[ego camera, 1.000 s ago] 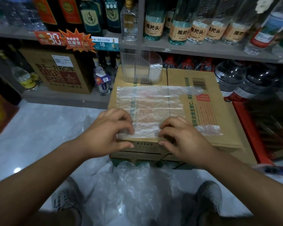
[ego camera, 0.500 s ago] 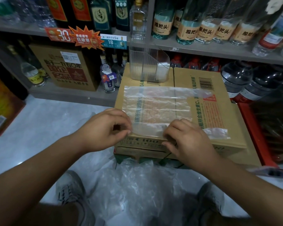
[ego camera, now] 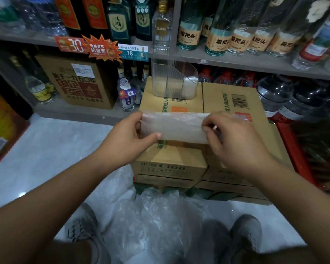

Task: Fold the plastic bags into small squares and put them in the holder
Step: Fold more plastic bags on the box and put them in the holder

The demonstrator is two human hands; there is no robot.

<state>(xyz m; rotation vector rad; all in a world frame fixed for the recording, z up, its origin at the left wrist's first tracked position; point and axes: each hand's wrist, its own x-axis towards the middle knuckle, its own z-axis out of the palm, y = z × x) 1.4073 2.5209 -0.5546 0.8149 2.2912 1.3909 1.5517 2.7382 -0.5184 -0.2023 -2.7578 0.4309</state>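
A clear plastic bag (ego camera: 176, 126) lies folded over into a narrow band across the top of a cardboard box (ego camera: 179, 155). My left hand (ego camera: 126, 138) pinches the band's left end, thumb under its near edge. My right hand (ego camera: 229, 141) pinches its right part, and a short tail of plastic sticks out beyond it to the right. The clear ribbed holder (ego camera: 171, 80) stands at the box's far edge, with folded white plastic in its right compartment.
A heap of crumpled clear bags (ego camera: 156, 221) lies on the white floor between my shoes. Shelves of bottles (ego camera: 223, 33) rise behind the box. A brown carton (ego camera: 78, 80) sits on the low shelf at left, and a red crate (ego camera: 297, 153) at right.
Both hands lifted the bag's near edge from the front of the box and carried it away from me, folding the flat sheet over into a narrow band.
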